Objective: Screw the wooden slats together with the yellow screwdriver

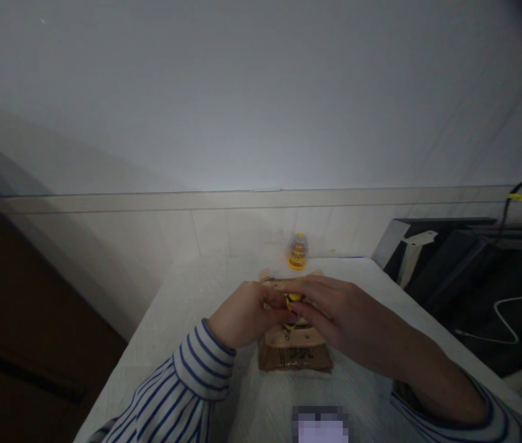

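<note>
My left hand and my right hand meet over a light wooden piece. Both have their fingers closed around a small yellow-and-black screwdriver, its handle partly hidden by the fingertips. The lower end of the screwdriver is too small and covered to make out clearly. Small dark screws or holes show along the front strip of the wooden piece. Beneath that piece lies a brown package with dark printing.
A clear domed case with a yellow base stands behind my hands near the wall. A pale cover lies over the table. A phone-like blurred object sits at the near edge. Dark panels and a white cable are at the right.
</note>
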The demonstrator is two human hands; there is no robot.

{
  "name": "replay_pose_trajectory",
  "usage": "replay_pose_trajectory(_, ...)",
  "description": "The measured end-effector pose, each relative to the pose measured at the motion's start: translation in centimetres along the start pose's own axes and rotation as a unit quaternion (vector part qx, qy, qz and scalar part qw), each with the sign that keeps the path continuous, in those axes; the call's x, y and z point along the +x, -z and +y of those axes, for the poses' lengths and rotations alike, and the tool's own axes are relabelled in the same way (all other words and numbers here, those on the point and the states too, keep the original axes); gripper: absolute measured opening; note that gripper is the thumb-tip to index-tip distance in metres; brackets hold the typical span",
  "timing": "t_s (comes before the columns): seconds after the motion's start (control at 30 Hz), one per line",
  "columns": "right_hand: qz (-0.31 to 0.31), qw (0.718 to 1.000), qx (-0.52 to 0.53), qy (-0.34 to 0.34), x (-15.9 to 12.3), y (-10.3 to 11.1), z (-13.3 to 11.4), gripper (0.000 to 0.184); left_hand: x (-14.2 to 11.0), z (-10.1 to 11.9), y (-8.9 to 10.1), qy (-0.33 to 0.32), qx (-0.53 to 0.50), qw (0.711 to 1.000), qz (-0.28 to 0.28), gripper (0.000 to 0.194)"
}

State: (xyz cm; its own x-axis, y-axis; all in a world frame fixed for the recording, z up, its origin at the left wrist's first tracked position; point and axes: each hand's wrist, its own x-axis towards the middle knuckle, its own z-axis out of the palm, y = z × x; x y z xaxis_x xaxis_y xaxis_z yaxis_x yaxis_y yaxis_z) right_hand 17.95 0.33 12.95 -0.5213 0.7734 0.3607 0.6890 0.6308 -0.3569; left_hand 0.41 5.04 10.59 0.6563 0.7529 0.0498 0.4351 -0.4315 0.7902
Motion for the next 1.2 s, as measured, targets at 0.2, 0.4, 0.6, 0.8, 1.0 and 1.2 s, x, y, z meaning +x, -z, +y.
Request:
replay_pose_trajectory(0.2, -0.001, 1.000, -0.006, -0.004, -0.17, -0.03, 0.08, 0.032, 0.05, -0.09, 0.01, 0.001, 0.027, 1.000, -0.008, 0.019)
replay_pose_trajectory(0.4, 0.001, 1.000, -0.014, -0.003, -0.07, -0.17, 0.25, 0.027, -0.05, 0.01, 0.05, -0.021, 0.030, 0.999, -0.016, 0.020)
replay_pose_trajectory(0.6, 0.001, 0.999, -0.041, -0.009, -0.15, -0.08, 0.24, 0.021, -0.13, 0.18, 0.11, -0.026, 0.033, 0.999, -0.025, 0.021)
replay_pose_trajectory(0.8, 0.004, 0.998, -0.061, -0.010, 0.05, -0.27, -0.08, 0.018, -0.21, 0.21, 0.16, -0.043, 0.031, 0.998, -0.029, 0.022)
replay_pose_trajectory(1.0, 0.000, 0.997, -0.074, -0.010, 0.17, -0.36, -0.32, 0.015, -0.22, 0.10, 0.27, -0.045, 0.038, 0.998, -0.034, 0.023)
replay_pose_trajectory(1.2, 0.002, 0.997, -0.074, -0.007, 0.13, -0.37, -0.15, 0.016, -0.17, 0.11, 0.22, -0.030, 0.039, 0.998, -0.035, 0.025)
